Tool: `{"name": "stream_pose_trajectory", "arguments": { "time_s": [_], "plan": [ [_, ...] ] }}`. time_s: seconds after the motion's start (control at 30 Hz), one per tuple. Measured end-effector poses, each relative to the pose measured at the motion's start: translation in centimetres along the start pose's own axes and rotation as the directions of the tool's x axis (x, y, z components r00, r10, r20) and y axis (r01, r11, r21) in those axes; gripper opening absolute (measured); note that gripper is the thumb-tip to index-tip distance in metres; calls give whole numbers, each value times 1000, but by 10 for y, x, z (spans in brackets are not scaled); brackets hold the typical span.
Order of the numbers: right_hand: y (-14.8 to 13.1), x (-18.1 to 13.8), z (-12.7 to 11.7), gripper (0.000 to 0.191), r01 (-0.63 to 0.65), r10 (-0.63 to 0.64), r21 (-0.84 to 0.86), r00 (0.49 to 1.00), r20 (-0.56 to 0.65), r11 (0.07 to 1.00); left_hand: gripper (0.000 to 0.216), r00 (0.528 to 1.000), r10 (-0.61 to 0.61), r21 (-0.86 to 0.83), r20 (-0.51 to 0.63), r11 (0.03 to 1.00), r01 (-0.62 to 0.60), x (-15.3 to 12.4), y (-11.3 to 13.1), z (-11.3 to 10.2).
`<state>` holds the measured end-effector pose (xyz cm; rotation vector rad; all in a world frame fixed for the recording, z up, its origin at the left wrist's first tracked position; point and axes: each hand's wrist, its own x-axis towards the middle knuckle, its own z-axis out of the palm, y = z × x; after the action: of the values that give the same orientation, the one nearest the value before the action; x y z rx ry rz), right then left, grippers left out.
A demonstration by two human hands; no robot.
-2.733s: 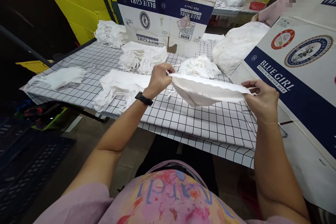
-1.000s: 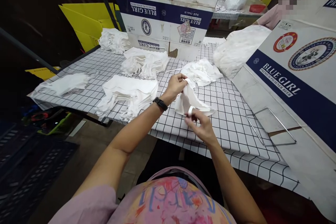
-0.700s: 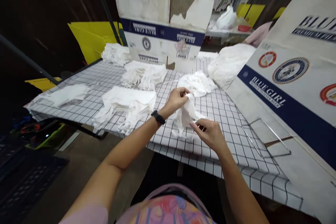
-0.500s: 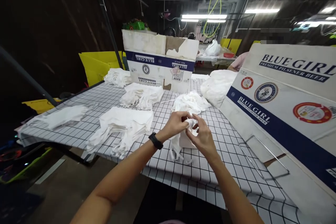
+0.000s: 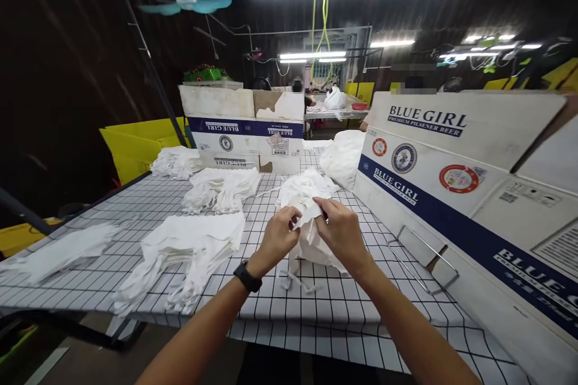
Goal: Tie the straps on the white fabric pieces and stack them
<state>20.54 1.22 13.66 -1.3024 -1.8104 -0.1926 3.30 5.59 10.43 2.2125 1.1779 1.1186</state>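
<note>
Just above the table, my left hand [image 5: 280,233] and my right hand [image 5: 339,227] pinch the upper edge of a white cloth piece [image 5: 310,214] between them. Its lower part drapes toward the table, and thin white straps [image 5: 298,281] trail out on the checked cloth. Right behind my hands lies a loose heap of white cloth pieces [image 5: 304,183]. To the left of my left hand, a neat stack of white cloth pieces [image 5: 194,231] fans out at its near end. Another such stack [image 5: 223,183] lies behind it.
A large cardboard box [image 5: 253,126] stands at the back, another cardboard box [image 5: 419,192] along the right. A wire frame [image 5: 424,258] leans against the right one. A white bundle [image 5: 344,159] sits between them. More white pieces [image 5: 67,249] lie far left on the checked tablecloth [image 5: 149,210].
The view has tilted up and turned right. My hands have moved slightly apart, and a flat strip of the white cloth now stretches between their fingers.
</note>
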Motion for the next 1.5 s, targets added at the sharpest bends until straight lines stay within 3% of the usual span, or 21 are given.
{"name": "stream_pose_trajectory", "arguments": {
  "time_s": [0.2, 0.53, 0.73, 0.9, 1.0, 1.07, 1.17, 1.23, 1.4, 1.5],
  "plan": [
    [1, 8, -24, 45, -3, 3, 52, 1000, -7, 999, 11, 970, -230, -12, 78, 973, 232, -11, -19, 12],
    [37, -6, -80, 46, -73, 96, 141, 981, -168, 987, 13, 924, -377, 85, 58, 924, 372, -21, -46, -4],
    [67, -17, -95, 43, -155, 171, 120, 975, -144, 981, 20, 883, -468, -177, 37, 866, 467, -13, -44, -18],
    [88, -34, -119, 32, -380, 382, 185, 924, 24, 907, 22, 859, -512, -356, 21, 799, 485, -16, -11, -55],
    [83, -44, -134, 24, -527, 484, 321, 850, 210, 787, 17, 864, -492, -443, 112, 753, 486, -25, 12, -78],
    [79, -46, -140, 19, -591, 495, 443, 807, 323, 675, 19, 840, -503, -503, 204, 682, 531, -29, 20, -89],
    [84, -47, -129, 18, -654, 485, 559, 755, 441, 510, 28, 775, -544, -539, 323, 567, 623, -31, 15, -92],
    [96, -46, -106, 22, -722, 515, 555, 687, 512, 412, 32, 738, -568, -522, 365, 531, 667, -28, 0, -82],
    [135, -58, -22, 17, -898, 663, 344, 435, 609, 273, 28, 610, -712, -349, 347, 506, 789, -18, -56, -23],
    [153, -72, 15, 12, -930, 710, 276, 365, 602, 244, 23, 539, -775, -293, 331, 458, 839, -19, -86, 10]
  ]
}}
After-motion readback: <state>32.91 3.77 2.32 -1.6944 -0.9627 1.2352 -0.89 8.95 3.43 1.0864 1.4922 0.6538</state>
